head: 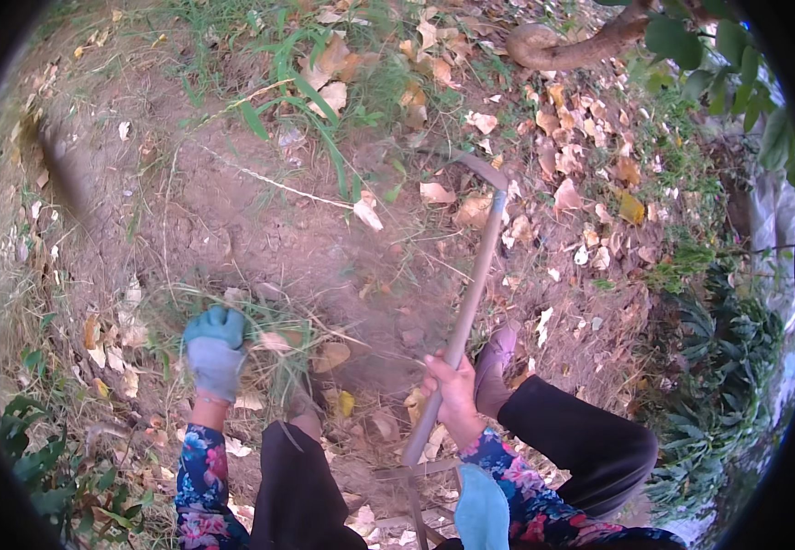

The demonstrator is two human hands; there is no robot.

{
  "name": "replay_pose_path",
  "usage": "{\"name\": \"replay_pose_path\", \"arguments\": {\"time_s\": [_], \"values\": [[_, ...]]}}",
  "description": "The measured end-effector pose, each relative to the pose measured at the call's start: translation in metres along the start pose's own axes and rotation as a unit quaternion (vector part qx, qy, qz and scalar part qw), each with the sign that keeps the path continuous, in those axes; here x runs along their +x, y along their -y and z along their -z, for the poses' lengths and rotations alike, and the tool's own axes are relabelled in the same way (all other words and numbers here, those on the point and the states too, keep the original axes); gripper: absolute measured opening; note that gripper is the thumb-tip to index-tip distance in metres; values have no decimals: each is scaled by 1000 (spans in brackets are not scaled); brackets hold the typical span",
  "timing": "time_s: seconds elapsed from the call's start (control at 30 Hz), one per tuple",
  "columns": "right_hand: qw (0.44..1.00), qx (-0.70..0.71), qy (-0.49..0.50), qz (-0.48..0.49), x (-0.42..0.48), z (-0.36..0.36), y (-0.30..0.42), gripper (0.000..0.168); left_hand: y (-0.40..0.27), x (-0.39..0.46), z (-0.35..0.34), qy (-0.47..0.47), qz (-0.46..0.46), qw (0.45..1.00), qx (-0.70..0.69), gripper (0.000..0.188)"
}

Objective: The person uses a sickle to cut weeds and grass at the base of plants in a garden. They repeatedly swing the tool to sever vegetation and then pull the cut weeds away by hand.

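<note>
My left hand [215, 350], in a teal and grey work glove, is curled into a bunch of grass [287, 357] low over the soil. Stems and blades spread out to the right of the glove; what lies inside the fingers is hidden. My bare right hand [454, 393] grips the wooden handle [473, 295] of a sickle. Its curved metal blade [483, 168] points left at the far end, over dry leaves and dirt. The handle's butt end reaches down between my knees.
Dry leaves [566, 151] litter the ground at right. Green grass [301, 75] grows ahead. A bent branch [576, 51] juts in at upper right. My shoe [497, 350] stands beside the handle. Below are a thin frame [415, 474] and a light-blue cloth item [483, 505].
</note>
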State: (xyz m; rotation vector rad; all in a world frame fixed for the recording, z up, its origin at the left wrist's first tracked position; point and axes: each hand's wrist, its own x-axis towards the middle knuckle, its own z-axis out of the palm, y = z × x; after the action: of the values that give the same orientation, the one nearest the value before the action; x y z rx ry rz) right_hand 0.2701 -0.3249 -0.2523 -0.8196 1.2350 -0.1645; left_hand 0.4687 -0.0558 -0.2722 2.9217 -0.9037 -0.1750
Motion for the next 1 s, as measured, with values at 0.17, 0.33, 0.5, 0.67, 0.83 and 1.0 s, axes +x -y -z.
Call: {"name": "replay_pose_path", "arguments": {"time_s": [0.17,0.33,0.5,0.67,0.83,1.0], "values": [[998,35,49,-36,-15,-32,-12,23,-7,-2,-22,19,-14,999,36,40],[998,27,19,-55,-32,-20,-8,25,-1,-5,-5,19,44,997,64,44],[998,38,15,-54,-40,-20,-13,25,4,-6,-12,66,56,995,41,49],[997,-5,26,-71,-66,-10,-17,25,5,-3,-15,72,43,995,49,46],[997,-28,44,-57,-48,-27,-27,25,9,-4,-19,71,40,996,33,47],[996,8,53,-73,-36,-47,-44,23,5,-2,-26,55,29,997,42,50]]}}
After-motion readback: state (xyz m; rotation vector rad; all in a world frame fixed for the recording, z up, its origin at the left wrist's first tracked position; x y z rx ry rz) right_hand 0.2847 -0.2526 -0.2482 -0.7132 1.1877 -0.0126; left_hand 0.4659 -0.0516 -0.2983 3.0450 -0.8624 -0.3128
